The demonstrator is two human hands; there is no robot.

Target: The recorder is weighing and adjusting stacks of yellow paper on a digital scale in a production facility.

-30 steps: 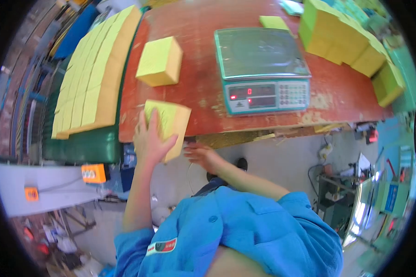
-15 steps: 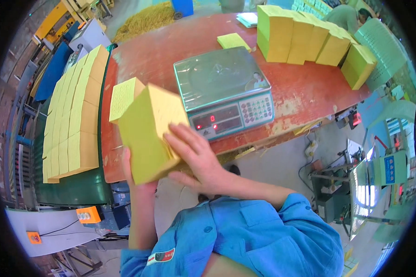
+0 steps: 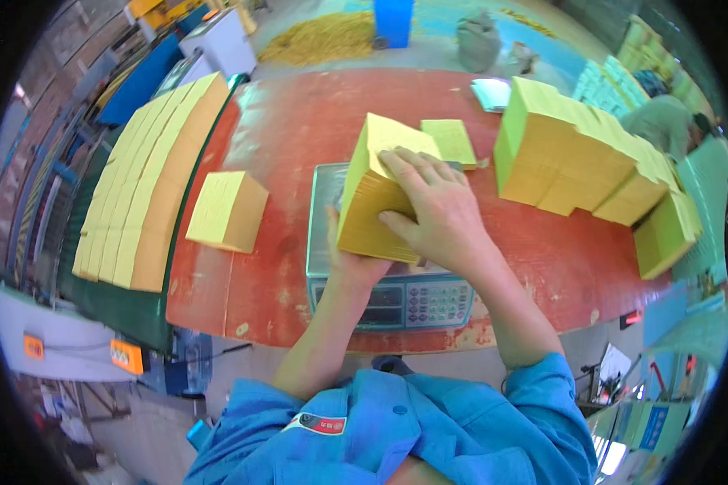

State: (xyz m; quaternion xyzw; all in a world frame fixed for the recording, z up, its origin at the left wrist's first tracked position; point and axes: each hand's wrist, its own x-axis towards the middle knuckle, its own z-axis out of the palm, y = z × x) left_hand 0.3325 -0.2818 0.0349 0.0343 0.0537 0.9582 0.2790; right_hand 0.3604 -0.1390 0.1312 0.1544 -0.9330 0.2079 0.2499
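A thick block-shaped stack of yellow paper (image 3: 372, 198) is between my two hands, tilted, over the weighing scale (image 3: 323, 242). My left hand (image 3: 356, 263) supports it from below and at its left side, with most of its fingers hidden. My right hand (image 3: 441, 206) is closed over the top and right side, thumb on the near face. Stack and hands cover much of the scale's glossy plate; whether the stack touches it I cannot tell. The scale's keypad (image 3: 438, 303) shows below my right hand. Another yellow paper stack (image 3: 228, 212) stands to the left on the red table.
Rows of yellow paper stacks (image 3: 150, 186) fill the green conveyor belt (image 3: 97, 299) on the left. More stacks (image 3: 574, 153) line the red table's (image 3: 287, 105) right side. Behind the scale lies a low yellow stack (image 3: 453, 141). Another person (image 3: 659, 125) bends over at far right.
My hands have carried the yellow paper stack rightward from beside the scale to over its plate. The view has shifted, and the other stack on the left now shows fully.
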